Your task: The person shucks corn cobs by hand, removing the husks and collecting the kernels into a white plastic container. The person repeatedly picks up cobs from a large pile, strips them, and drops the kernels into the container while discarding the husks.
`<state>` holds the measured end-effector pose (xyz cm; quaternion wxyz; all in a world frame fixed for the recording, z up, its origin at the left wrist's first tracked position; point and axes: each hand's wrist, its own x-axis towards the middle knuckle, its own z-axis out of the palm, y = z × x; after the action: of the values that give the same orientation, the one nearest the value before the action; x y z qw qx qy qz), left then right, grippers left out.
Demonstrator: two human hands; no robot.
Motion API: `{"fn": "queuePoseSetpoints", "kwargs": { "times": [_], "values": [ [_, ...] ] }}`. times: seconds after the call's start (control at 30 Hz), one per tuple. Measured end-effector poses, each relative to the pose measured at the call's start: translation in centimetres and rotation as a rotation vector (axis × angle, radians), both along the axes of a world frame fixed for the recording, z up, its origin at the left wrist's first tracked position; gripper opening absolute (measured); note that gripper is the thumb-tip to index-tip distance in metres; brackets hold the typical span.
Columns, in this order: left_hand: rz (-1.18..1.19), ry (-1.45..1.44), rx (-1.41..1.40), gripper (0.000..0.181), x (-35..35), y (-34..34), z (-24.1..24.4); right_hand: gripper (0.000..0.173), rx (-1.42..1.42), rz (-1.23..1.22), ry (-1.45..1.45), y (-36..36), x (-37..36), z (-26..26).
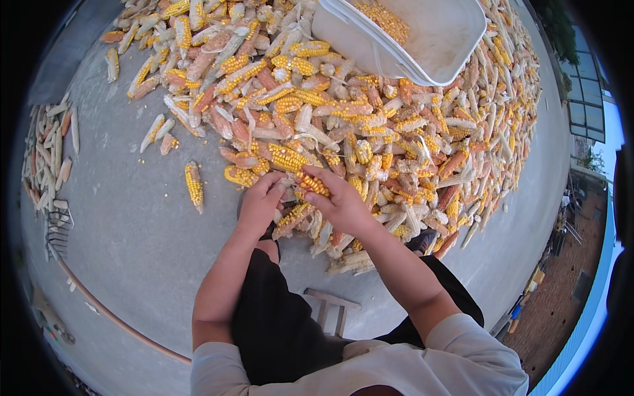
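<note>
In front of me my right hand (pixel 344 203) grips a partly shelled corn cob (pixel 313 183) between thumb and forefinger. Orange-yellow kernels cover the side facing up. At its left end is a pale, fibrous piece (pixel 286 186), which the bent fingers of my left hand (pixel 263 200) pinch; whether it is husk or bare cob I cannot tell. Just beneath and beyond both hands spreads a large heap of corn cobs (pixel 342 111), some with yellow kernels, others stripped to pale or reddish core. A plump yellow cob (pixel 285 157) lies right above my fingers.
A white plastic tub (pixel 356 37) holding loose kernels (pixel 384 21) rests tilted on the heap. One cob (pixel 194 187) lies alone on the concrete floor (pixel 148 247). Leftward are a smaller cob pile (pixel 49 148) and a long-handled fork (pixel 58 232). Between my legs stands a wooden stool (pixel 331 299).
</note>
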<state>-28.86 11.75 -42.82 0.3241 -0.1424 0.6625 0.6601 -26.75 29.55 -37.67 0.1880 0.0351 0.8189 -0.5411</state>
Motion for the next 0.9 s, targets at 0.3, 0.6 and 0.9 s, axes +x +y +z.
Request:
{"fn": "queuePoseSetpoints", "kwargs": {
  "times": [0.3,0.6,0.9],
  "values": [
    [0.651,0.413,0.991,0.056,-5.7,-16.7,8.4,0.041,-0.336,-0.323,-0.137,1.3,0.5,-2.2],
    [-0.027,-0.044,0.523,0.038,1.2,2.0,2.3,0.042,-0.448,-0.305,-0.051,-3.5,-1.8,-0.2],
    [-0.096,0.665,-0.135,0.028,1.5,1.8,1.6,0.029,-0.168,-0.218,0.050,-4.0,-4.3,0.5]
  ]
}}
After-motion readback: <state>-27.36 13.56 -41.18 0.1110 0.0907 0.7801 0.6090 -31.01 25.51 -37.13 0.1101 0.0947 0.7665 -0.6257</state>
